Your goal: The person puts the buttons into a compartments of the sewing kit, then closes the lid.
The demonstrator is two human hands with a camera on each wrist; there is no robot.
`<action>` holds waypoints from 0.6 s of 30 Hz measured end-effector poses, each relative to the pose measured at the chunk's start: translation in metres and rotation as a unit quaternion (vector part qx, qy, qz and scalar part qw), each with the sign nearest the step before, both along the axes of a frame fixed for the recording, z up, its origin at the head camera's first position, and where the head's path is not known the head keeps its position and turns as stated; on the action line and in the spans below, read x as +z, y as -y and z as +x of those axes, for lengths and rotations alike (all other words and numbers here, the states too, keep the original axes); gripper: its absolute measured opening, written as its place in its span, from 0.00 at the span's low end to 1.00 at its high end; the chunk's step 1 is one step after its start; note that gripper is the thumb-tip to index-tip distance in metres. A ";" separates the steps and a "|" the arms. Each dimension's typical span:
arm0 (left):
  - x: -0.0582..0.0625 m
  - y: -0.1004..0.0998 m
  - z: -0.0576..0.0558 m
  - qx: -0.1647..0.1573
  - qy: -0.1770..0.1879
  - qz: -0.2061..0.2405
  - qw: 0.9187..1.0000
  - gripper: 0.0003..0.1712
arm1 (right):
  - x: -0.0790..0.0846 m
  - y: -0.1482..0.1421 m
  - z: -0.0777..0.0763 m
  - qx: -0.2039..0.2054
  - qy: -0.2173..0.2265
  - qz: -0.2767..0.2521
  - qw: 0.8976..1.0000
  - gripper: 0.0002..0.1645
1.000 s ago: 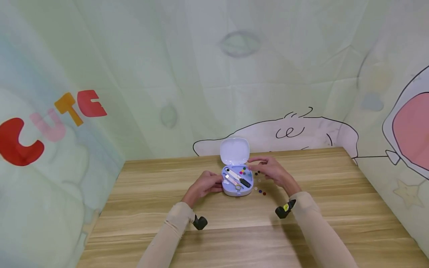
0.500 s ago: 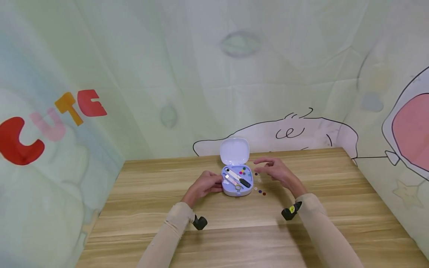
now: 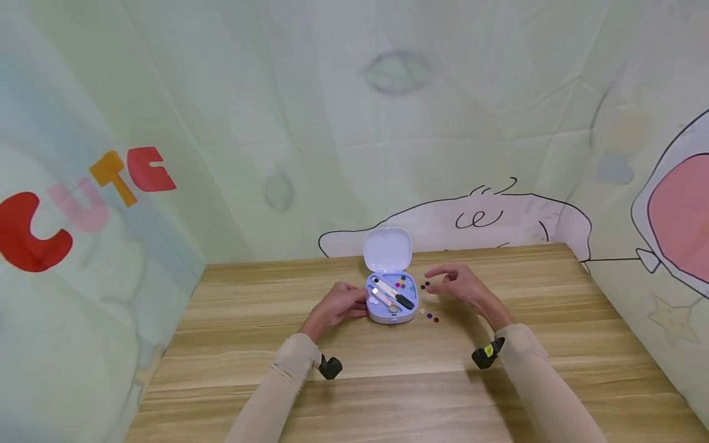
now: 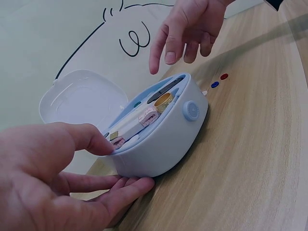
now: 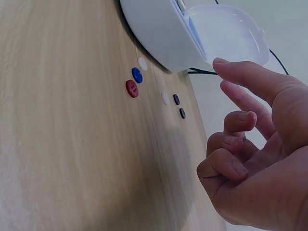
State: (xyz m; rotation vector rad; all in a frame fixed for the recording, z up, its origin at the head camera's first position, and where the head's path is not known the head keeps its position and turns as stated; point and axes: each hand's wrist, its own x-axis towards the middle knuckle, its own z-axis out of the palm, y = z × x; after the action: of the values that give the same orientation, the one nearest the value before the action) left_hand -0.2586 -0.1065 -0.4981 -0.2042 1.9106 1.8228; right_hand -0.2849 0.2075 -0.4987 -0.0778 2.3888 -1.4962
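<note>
A pale blue-white sewing box [image 3: 392,319] stands on the table with its lid [image 3: 388,249] raised. My left hand [image 3: 342,303] holds its left side, thumb on the rim and fingers low against the wall in the left wrist view. Inside lie a slim white tool with a black handle [image 3: 406,303], a rolled tape measure [image 4: 148,115], a gold thimble-like ring [image 4: 163,101] and several coloured buttons [image 3: 401,283]. My right hand [image 3: 461,285] hovers right of the box, thumb and index finger extended and apart, other fingers curled, nothing visible between them.
Right of the box lie loose buttons: a red button [image 5: 132,88], a blue button [image 5: 137,75], two whitish ones and two dark ones, including a dark button [image 5: 176,99]. The wooden table [image 3: 249,357] meets a printed cloth backdrop [image 3: 277,123] behind the box.
My right hand has drawn back to the right, away from the box's right rim, and now hovers near the dark buttons. The left hand and box stay in place.
</note>
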 end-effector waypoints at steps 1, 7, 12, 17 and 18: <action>0.000 0.000 0.000 0.000 0.000 0.000 1.000 0.15 | -0.001 0.000 0.000 0.001 -0.001 0.001 1.000 0.25; 0.000 0.000 0.000 -0.001 -0.001 0.001 1.000 0.15 | -0.004 -0.002 0.003 0.008 -0.005 0.011 1.000 0.23; 0.000 -0.001 0.001 0.002 0.001 0.000 1.000 0.15 | -0.008 -0.002 0.004 0.012 -0.012 0.027 0.999 0.20; 0.001 -0.001 0.001 0.001 -0.001 0.003 1.000 0.14 | -0.011 -0.001 0.004 0.016 -0.014 0.032 0.999 0.20; 0.001 -0.001 0.002 0.001 -0.001 0.003 1.000 0.14 | -0.011 -0.001 0.005 0.015 -0.012 0.032 0.999 0.19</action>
State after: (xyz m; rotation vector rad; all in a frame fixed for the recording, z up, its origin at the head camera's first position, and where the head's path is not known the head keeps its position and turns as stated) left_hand -0.2571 -0.1056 -0.4972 -0.2029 1.9064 1.8304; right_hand -0.2802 0.2082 -0.5095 -0.1184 2.4414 -1.4127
